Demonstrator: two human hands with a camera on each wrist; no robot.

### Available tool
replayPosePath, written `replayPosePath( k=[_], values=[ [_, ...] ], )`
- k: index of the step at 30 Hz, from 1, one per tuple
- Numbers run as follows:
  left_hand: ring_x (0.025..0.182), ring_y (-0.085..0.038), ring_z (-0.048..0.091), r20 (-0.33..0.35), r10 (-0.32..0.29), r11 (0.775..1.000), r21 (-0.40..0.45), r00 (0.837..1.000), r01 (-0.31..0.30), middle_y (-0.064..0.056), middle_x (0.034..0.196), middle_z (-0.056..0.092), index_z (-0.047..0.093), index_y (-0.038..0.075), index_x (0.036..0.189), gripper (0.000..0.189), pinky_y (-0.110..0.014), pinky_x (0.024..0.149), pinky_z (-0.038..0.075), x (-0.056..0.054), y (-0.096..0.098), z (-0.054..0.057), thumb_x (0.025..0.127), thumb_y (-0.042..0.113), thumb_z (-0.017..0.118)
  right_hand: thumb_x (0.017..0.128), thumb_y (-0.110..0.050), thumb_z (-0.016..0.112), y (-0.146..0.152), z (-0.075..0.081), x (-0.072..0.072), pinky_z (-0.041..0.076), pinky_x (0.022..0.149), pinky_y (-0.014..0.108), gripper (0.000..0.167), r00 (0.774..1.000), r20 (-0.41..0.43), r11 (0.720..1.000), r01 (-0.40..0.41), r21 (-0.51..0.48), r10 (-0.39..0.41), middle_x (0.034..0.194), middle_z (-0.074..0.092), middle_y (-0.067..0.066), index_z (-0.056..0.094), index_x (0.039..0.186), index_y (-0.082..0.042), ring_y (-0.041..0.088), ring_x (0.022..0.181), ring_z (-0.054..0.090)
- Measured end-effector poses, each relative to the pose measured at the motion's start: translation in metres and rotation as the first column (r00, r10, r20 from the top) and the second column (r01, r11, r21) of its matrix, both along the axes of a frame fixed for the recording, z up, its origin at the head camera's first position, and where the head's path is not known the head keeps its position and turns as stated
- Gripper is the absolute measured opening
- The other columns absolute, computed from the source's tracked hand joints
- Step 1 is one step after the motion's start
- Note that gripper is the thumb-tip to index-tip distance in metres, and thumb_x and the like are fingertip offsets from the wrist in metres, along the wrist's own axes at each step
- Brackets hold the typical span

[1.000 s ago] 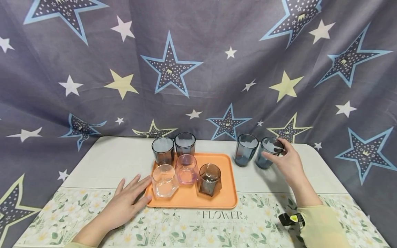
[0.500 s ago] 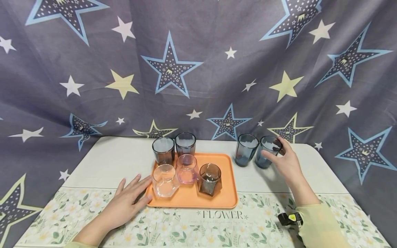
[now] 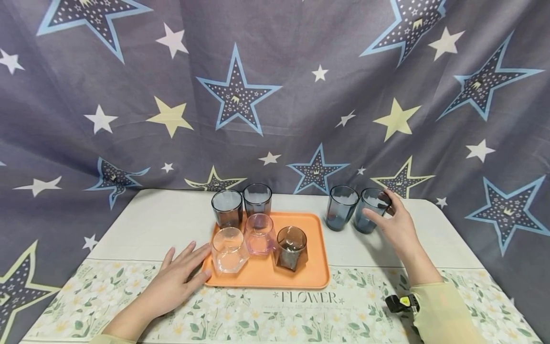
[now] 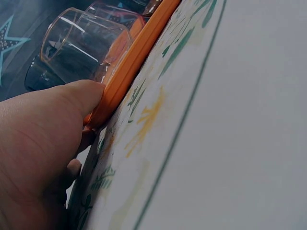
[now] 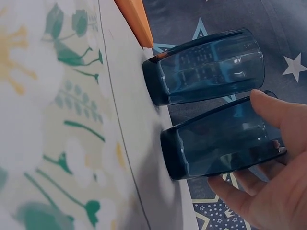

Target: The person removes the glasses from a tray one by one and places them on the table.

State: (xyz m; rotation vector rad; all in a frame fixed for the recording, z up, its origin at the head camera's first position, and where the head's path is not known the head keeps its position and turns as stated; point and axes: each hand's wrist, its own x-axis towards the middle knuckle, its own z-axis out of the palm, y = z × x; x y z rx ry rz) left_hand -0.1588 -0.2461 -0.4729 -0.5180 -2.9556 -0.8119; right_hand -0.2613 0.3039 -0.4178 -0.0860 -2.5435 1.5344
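Note:
My right hand (image 3: 399, 229) holds a tall blue drinking glass (image 3: 364, 223) upright near its rim, thumb on one side and fingers on the other. In the right wrist view, that glass (image 5: 218, 141) has its base at the white tablecloth. Close by stands a matching blue glass (image 3: 338, 215), untouched. My left hand (image 3: 178, 282) lies with spread fingers at the left edge of an orange tray (image 3: 315, 253); the thumb touches its rim. The tray carries a clear glass (image 3: 229, 255), a pinkish glass (image 3: 259, 239) and a smoky brown glass (image 3: 290, 253).
Two grey-blue glasses, one left (image 3: 227, 210) and one right (image 3: 257, 198), stand at the tray's back left corner; their bases are hidden. A floral cloth strip (image 3: 240, 315) crosses the table front. A starry curtain (image 3: 275, 124) hangs behind the table.
My right hand and the blue glass it holds have shifted very slightly left, towards the matching glass. My left hand and the tray look the same.

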Motion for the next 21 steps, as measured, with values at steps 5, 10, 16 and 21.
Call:
replayPosePath(
  k=[5, 10, 16, 21],
  values=[
    [0.163, -0.046, 0.030, -0.002, 0.001, 1.000, 0.001, 1.000, -0.001, -0.005, 0.171, 0.048, 0.052, 0.013, 0.167, 0.067, -0.075, 0.128, 0.001, 0.000, -0.001, 0.000, 0.113, 0.052, 0.061, 0.102, -0.041, 0.084, 0.000, 0.001, 0.000, 0.035, 0.125, 0.067, 0.107, 1.000, 0.002, 1.000, -0.001, 0.014, 0.001, 0.177, 0.034, 0.019, 0.014, 0.180, -0.022, 0.050, 0.161, 0.030],
    [0.164, -0.045, 0.029, 0.000, -0.001, 1.000, -0.001, 1.000, 0.001, -0.005, 0.171, 0.048, 0.052, 0.013, 0.167, 0.067, -0.075, 0.128, 0.000, 0.000, 0.000, 0.001, 0.113, 0.053, 0.061, 0.101, -0.038, 0.085, 0.003, 0.002, 0.002, 0.033, 0.125, 0.068, 0.109, 1.000, -0.017, 0.999, -0.017, 0.041, 0.017, 0.177, 0.031, 0.021, 0.013, 0.180, -0.017, 0.049, 0.161, 0.030],
    [0.163, -0.044, 0.029, -0.001, 0.003, 1.000, -0.006, 1.000, -0.003, -0.004, 0.171, 0.049, 0.052, 0.014, 0.167, 0.068, -0.074, 0.128, 0.000, -0.001, -0.001, -0.001, 0.112, 0.053, 0.062, 0.099, -0.028, 0.089, -0.002, 0.014, 0.007, 0.025, 0.130, 0.065, 0.112, 0.991, -0.131, 0.999, -0.013, 0.044, 0.018, 0.181, 0.023, 0.019, 0.013, 0.179, -0.010, 0.042, 0.165, 0.023],
    [0.162, -0.045, 0.031, -0.016, 0.000, 1.000, -0.003, 1.000, 0.000, -0.005, 0.170, 0.050, 0.053, 0.014, 0.166, 0.067, -0.075, 0.127, 0.001, 0.000, -0.002, -0.001, 0.112, 0.052, 0.062, 0.097, -0.026, 0.090, -0.017, 0.033, 0.011, 0.018, 0.134, 0.060, 0.109, 0.974, -0.227, 0.998, 0.002, 0.069, 0.014, 0.180, 0.029, 0.015, 0.019, 0.178, -0.012, 0.039, 0.166, 0.023]
  ],
)
